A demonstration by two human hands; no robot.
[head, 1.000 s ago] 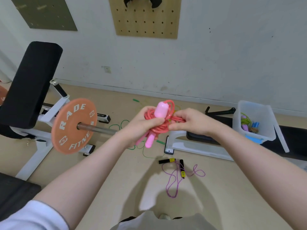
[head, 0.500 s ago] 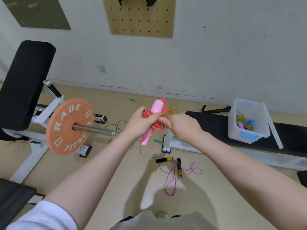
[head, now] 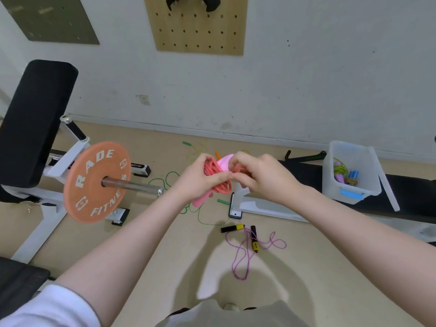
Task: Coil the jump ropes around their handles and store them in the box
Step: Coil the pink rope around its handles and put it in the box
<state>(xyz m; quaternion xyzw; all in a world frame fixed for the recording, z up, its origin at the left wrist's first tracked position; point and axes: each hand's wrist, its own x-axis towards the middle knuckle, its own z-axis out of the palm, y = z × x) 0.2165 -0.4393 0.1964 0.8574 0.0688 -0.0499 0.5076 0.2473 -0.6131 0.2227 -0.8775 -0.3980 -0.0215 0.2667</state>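
Pink handles (head: 224, 162) mostly covered by both hands. Box (head: 351, 194) contents at 3 o'clock too small to identify. Black object (head: 192, 2) at 12 o'clock cropped by top edge.

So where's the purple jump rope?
The purple jump rope lies loose on the floor in the lower middle of the head view, below both hands and just in front of the white bench foot.

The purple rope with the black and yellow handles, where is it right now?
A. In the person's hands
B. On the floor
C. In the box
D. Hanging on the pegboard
B: the purple rope lies loose on the floor, below the hands, which hold a red rope; the box sits off to the right on the bench.
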